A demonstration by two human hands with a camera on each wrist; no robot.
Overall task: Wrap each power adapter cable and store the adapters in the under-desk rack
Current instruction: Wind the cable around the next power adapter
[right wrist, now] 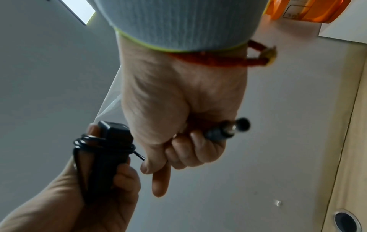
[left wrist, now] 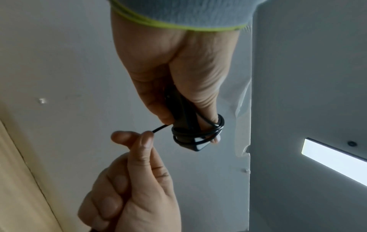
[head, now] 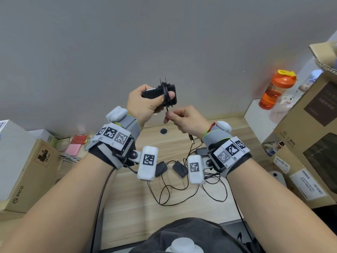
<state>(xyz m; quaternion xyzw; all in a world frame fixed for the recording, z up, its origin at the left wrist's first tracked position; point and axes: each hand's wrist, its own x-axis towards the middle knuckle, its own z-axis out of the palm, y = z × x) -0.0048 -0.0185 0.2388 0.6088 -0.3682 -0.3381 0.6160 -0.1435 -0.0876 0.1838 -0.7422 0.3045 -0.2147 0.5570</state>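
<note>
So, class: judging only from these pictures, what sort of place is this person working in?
Probably an office or lab desk used for storage: a wooden desk with a cable hole, stacked cardboard boxes, and loose power adapters lying on it.

The adapter (head: 154, 94) looks like black plastic with a smooth, faintly glossy shell, and its cable (head: 167, 96) has a thin, shiny black rubbery sheath. The plug (right wrist: 228, 130) at the cable's end is matt black plastic with a bright metal ring. The desk (head: 138, 207) shows a pale wood-grain surface, smooth and matt. The wall (head: 127, 42) is flat grey, matt. The bottle (head: 275, 92) is translucent orange plastic with a glossy sheen. The boxes (head: 310, 114) are brown cardboard, dull and slightly rough, with white paper labels. The wristbands (right wrist: 178, 23) are ribbed grey knitted cloth edged in yellow-green.
</note>
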